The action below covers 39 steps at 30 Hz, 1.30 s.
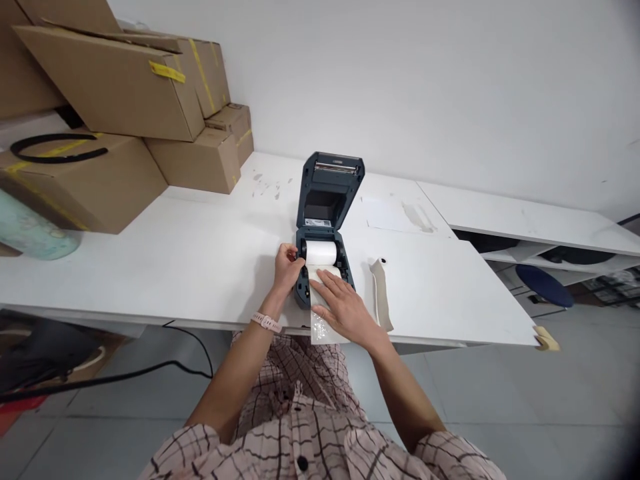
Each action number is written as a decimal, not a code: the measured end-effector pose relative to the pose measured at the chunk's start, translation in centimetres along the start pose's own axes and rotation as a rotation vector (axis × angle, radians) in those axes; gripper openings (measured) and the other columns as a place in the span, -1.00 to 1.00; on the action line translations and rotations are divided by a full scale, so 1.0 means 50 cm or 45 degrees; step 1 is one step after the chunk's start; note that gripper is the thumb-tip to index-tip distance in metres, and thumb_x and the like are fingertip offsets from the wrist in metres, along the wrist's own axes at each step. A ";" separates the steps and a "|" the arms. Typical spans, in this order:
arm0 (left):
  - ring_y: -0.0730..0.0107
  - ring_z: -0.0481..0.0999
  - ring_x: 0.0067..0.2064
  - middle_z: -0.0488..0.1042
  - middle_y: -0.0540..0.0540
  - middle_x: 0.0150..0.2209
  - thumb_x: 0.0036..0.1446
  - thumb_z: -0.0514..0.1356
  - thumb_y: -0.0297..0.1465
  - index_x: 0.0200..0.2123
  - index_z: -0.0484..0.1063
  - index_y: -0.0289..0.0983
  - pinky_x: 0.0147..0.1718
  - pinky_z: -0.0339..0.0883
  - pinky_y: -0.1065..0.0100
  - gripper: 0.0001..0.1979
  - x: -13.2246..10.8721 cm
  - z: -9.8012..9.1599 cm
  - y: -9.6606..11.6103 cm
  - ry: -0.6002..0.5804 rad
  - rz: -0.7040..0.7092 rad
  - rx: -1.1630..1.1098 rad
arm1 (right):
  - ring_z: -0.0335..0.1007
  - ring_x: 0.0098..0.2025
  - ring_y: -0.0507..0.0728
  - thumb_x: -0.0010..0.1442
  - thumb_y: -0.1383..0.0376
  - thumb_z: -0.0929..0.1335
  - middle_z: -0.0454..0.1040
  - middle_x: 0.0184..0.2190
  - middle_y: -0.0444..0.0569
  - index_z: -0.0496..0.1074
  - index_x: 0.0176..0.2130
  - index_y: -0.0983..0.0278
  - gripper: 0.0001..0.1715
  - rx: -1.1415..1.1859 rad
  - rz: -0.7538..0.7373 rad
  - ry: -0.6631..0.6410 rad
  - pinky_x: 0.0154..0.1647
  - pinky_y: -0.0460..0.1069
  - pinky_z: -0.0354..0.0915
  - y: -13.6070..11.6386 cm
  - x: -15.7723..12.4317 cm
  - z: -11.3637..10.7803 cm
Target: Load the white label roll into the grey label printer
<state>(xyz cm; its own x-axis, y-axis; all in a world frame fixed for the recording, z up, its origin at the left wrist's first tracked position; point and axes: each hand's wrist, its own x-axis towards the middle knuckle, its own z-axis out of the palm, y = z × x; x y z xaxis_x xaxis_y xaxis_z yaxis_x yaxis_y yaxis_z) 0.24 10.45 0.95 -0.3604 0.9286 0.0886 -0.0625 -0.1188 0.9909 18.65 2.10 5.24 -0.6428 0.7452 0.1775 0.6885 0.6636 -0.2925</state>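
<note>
A dark label printer (304, 293) stands on the white table with its lid (331, 170) tilted up. Inside it sits a white label roll (321, 253), whose loose strip (325, 330) runs toward me and hangs past the table's front edge. My right hand (343, 303) lies flat on that strip, fingers stretched out. At the printer's left side is my left hand (289, 267), its fingers curled and pinched by the rim near the roll; what they grip, if anything, is hidden. To the right lies a small roll with a curled beige paper strip (381, 293).
Cardboard boxes (125, 87) are stacked at the left, with a black headband (60, 148) on one. A mint-green patterned cylinder (37, 227) lies near them. Thin clear sheets (395, 217) rest behind the paper strip. A blue stool (544, 285) stands at the right.
</note>
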 end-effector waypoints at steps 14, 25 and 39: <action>0.45 0.35 -0.34 0.33 0.04 -0.36 -0.08 0.26 -0.53 -0.32 0.33 -0.23 -0.28 0.27 0.37 -0.78 -0.020 0.002 0.017 0.079 -0.133 0.061 | -0.02 0.50 0.40 0.39 -0.15 0.22 0.06 0.48 0.16 0.10 0.46 0.15 -0.17 -0.061 -0.010 0.031 0.34 0.36 0.22 0.000 0.002 0.019; 0.07 0.46 0.22 0.42 -0.21 0.23 0.15 0.36 -0.18 0.19 0.32 -0.10 0.01 0.44 0.24 -0.42 -0.192 -0.043 0.027 -0.139 -0.286 -0.029 | -0.14 0.53 0.38 0.30 -0.15 0.34 -0.05 0.51 0.15 -0.17 0.52 0.08 0.06 0.041 -0.058 0.074 0.43 0.39 0.13 -0.003 -0.021 0.027; 0.09 0.45 0.25 0.43 -0.23 0.25 0.12 0.36 -0.15 0.26 0.26 -0.13 0.07 0.46 0.23 -0.33 -0.205 -0.052 0.027 -0.218 -0.299 -0.052 | 0.05 0.49 0.25 0.37 -0.22 0.21 0.18 0.45 -0.06 0.16 0.42 0.02 -0.21 0.692 0.186 0.624 0.50 0.26 0.04 0.120 0.094 -0.163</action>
<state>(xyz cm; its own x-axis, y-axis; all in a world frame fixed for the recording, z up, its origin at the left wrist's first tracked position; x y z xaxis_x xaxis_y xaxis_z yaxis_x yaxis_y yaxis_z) 1.44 -0.14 1.11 -0.1698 0.9777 -0.1233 -0.1640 0.0953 0.9818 22.50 10.14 11.98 -0.2468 0.8514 0.4628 0.4107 0.5244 -0.7459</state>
